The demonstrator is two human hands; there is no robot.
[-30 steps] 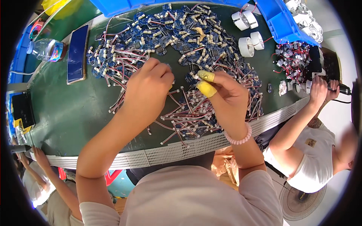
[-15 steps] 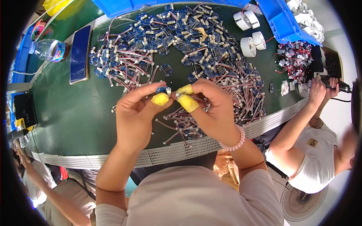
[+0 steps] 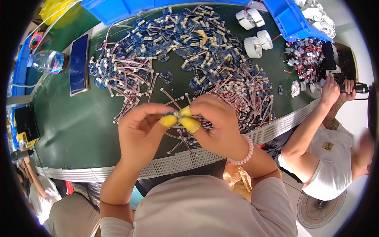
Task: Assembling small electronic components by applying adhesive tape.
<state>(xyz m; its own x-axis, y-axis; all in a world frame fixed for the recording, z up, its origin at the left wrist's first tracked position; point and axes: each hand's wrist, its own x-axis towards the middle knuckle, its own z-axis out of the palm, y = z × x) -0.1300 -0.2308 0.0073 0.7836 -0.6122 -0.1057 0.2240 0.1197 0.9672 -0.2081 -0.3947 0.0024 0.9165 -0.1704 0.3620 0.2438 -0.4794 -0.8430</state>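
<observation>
In front of my chest, my left hand (image 3: 139, 130) pinches a small blue circuit board (image 3: 169, 114), mostly covered by its fingers. Yellow tape wraps the left thumb tip and the right thumb and forefinger. My right hand (image 3: 217, 121) pinches a small white cable plug (image 3: 179, 117) against the board's edge; the fingers hide whether it is seated. Just beyond my hands lie loose red-and-white cables (image 3: 170, 94) and a single blue board (image 3: 166, 77). A large heap of blue boards (image 3: 215, 43) spreads behind them, with boards with cables attached (image 3: 244, 94) at its right.
A phone (image 3: 79, 65) and a plastic bottle (image 3: 46, 62) are at left. Blue bins (image 3: 290, 19) line the back, near white cylindrical parts (image 3: 252, 46). A co-worker's hands (image 3: 335, 91) hold a black tool (image 3: 360, 90) at right, beside small wired parts (image 3: 304, 59). White mesh edging (image 3: 189, 158) borders the table.
Both hands have moved slightly down toward me and closer together, the fingertips now meeting around the board and plug. The view has shifted slightly.
</observation>
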